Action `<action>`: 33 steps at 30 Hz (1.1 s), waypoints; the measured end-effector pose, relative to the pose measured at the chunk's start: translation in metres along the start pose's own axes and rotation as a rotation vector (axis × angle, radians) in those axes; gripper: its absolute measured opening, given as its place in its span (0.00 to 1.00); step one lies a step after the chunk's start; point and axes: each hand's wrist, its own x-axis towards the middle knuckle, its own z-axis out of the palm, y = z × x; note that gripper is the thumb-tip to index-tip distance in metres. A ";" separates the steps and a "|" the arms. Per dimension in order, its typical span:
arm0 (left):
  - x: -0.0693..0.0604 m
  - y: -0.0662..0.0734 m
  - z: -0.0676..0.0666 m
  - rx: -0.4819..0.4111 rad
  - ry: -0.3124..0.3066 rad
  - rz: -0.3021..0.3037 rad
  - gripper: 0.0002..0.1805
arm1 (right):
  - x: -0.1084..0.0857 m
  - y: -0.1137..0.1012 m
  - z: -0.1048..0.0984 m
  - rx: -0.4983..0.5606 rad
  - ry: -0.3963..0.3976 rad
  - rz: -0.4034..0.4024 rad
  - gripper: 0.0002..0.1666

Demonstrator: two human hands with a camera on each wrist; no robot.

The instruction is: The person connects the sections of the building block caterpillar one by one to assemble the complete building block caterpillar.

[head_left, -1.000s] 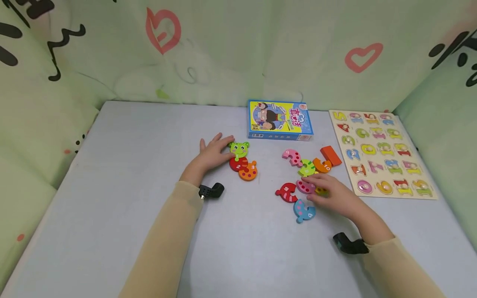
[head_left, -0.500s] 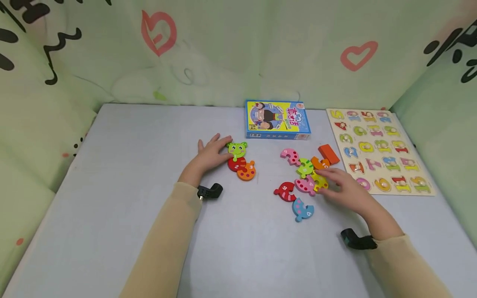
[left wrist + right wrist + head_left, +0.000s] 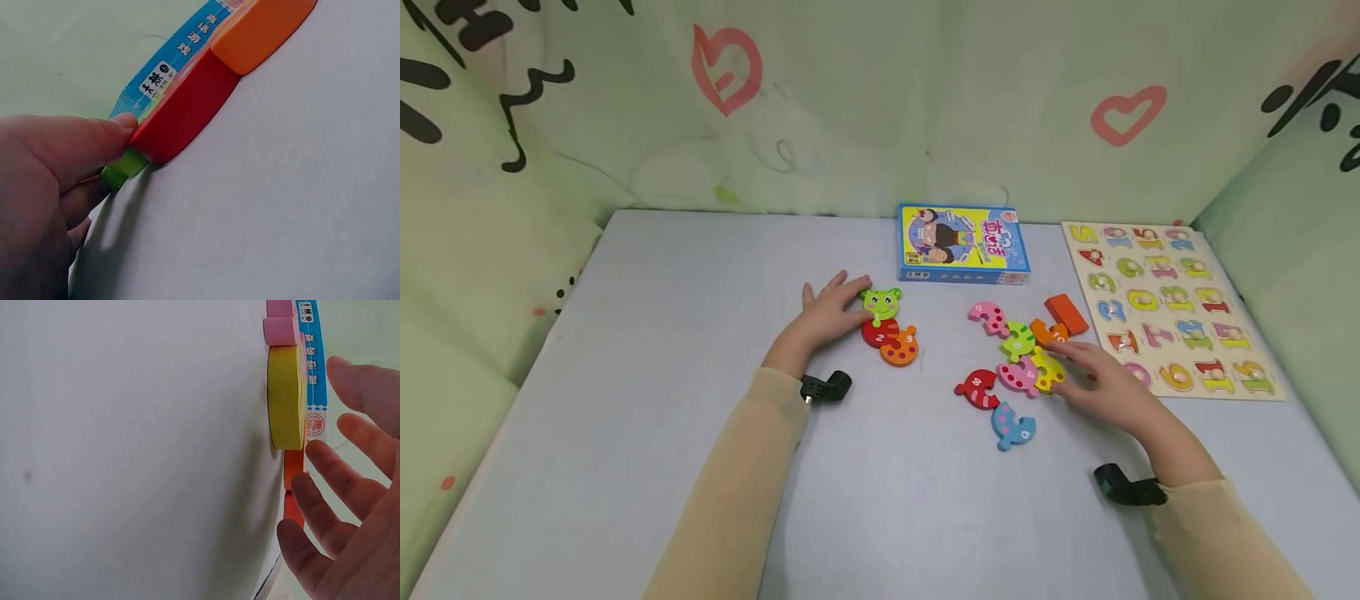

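Observation:
My left hand holds the green frog-head puzzle piece between thumb and fingers, flat on the table. Joined below that head are a red piece marked 2 and an orange spotted piece marked 3. My right hand hovers with spread fingers beside the yellow piece and holds nothing. Around it lie a pink spotted piece, a green piece, an orange piece partly behind the fingers, a pink piece, a red piece and a blue piece.
An orange-red block lies behind the loose pieces. At the back of the table stands a blue and yellow card box. A wooden number board lies at the right. Patterned green cloth walls the table in.
My right hand has drawn back to the right, from above the pink and yellow pieces to beside the yellow one, uncovering it. The left hand keeps its place on the frog head.

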 end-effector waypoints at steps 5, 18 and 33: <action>0.001 -0.001 0.000 -0.001 -0.002 0.004 0.32 | 0.000 0.001 0.000 -0.011 -0.005 0.025 0.39; 0.002 -0.002 0.000 0.007 0.011 0.021 0.31 | 0.010 -0.007 0.014 -0.109 -0.009 0.029 0.37; 0.002 -0.003 0.002 0.011 0.014 0.010 0.31 | 0.014 -0.011 0.020 -0.153 0.004 0.044 0.37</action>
